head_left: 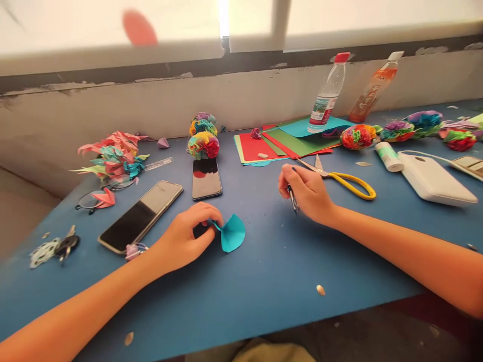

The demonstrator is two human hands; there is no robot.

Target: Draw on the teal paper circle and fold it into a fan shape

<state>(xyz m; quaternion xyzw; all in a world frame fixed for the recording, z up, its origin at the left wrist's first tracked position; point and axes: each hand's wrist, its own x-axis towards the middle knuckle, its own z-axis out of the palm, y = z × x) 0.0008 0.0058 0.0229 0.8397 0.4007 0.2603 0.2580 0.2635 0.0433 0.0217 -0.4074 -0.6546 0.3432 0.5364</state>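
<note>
My left hand [186,235] rests on the blue table [264,281] with its fingers pinched on the pointed end of a folded teal paper piece [232,233], which fans out to the right. My right hand [307,191] is closed round a dark pen [293,199], its tip pointing down toward the table. Yellow-handled scissors [345,181] lie just right of that hand, their blades close to its knuckles.
Two phones [141,215] [206,178] lie left of centre. Coloured paper sheets [279,143], paper flower balls [204,138], folded paper shapes [113,153], glasses [92,200], two bottles [328,95] [373,90], a glue stick [388,156] and a white box [433,178] stand around. A wall runs behind.
</note>
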